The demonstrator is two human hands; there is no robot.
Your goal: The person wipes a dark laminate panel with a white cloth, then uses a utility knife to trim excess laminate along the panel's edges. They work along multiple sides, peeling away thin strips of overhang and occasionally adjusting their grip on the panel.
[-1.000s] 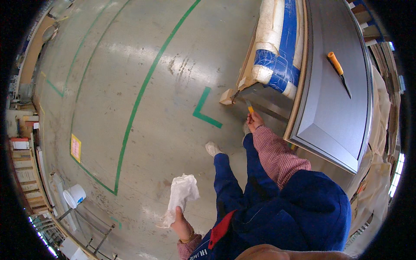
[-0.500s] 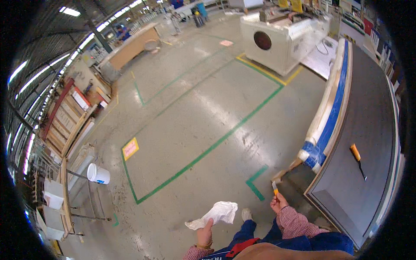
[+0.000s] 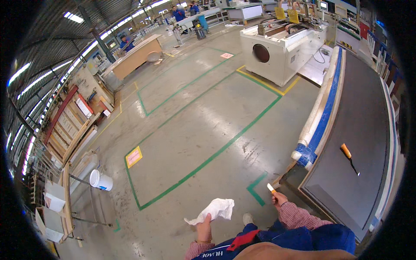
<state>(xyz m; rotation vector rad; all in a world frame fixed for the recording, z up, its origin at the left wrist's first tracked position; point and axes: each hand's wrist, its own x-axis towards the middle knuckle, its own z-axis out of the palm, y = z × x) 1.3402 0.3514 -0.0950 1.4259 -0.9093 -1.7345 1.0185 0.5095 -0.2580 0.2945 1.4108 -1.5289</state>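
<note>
While left hand [image 3: 204,229] clutches cloth [image 3: 218,210], right hand [image 3: 280,199] grips a tool [image 3: 271,188].

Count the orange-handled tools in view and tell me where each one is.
2. A short tool is in the right hand; a longer tool lies on the dark panel to its right. More could be hidden in the cluttered background.

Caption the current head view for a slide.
Left hand holding a white cloth, right hand an orange-handled tool; a second tool lies on the dark panel.
</note>
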